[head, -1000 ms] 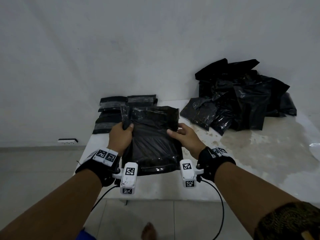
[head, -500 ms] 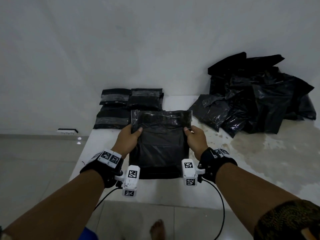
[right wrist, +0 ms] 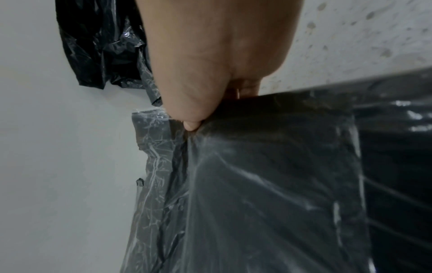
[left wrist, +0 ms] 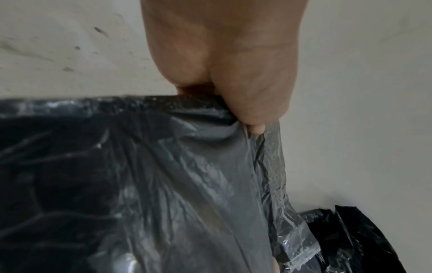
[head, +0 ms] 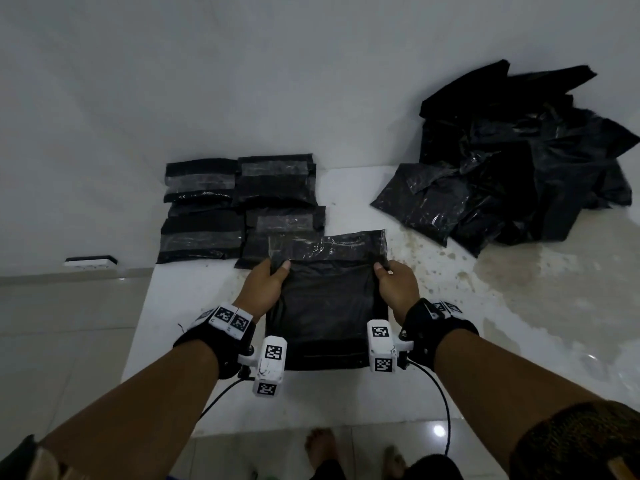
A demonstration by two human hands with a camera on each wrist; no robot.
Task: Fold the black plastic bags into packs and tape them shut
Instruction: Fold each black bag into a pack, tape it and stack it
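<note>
On the white worktop (head: 346, 403) a heap of loose bags (head: 526, 161) fills the far right corner; taped packs (head: 242, 206) sit far left; near the front edge, left hand (head: 263, 289) and right hand (head: 396, 289) pinch one flat bag's (head: 325, 306) far corners.

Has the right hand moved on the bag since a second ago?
Yes. The right hand went from resting on the bag's face to pinching its right edge, away from the taped packs.
</note>
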